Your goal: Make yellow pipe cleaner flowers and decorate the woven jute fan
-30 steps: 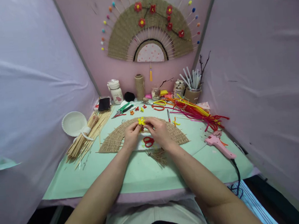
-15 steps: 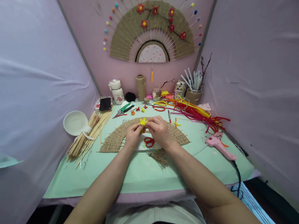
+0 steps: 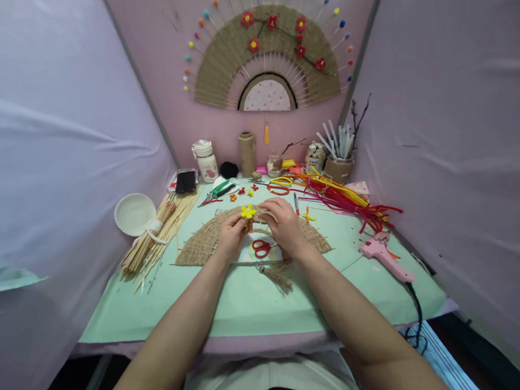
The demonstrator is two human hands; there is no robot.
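My left hand (image 3: 231,237) pinches a small yellow pipe-cleaner flower (image 3: 247,212) between thumb and fingers, its petals facing up. Just to the right of the flower is my right hand (image 3: 284,223), its fingers bent and a little apart, with nothing visible in them. Both hands are over a fan woven from twine (image 3: 195,242), which lies flat on the table. Red-handled scissors (image 3: 261,248) rest on the fan's pale patterned centre, between my wrists. A twine tassel (image 3: 278,278) hangs off the fan's lower edge.
A pink glue gun (image 3: 386,258) lies at the right, below a pile of coloured pipe cleaners (image 3: 342,194). Bundled sticks (image 3: 155,240) and a white paper plate (image 3: 135,214) are at the left. Green-handled pliers (image 3: 218,191) lie behind the fan. A finished fan (image 3: 222,71) hangs on the wall.
My right hand has let go of the yellow flower and drawn slightly right. The flower stays in my left hand, its petals showing more fully. The view has shifted slightly.
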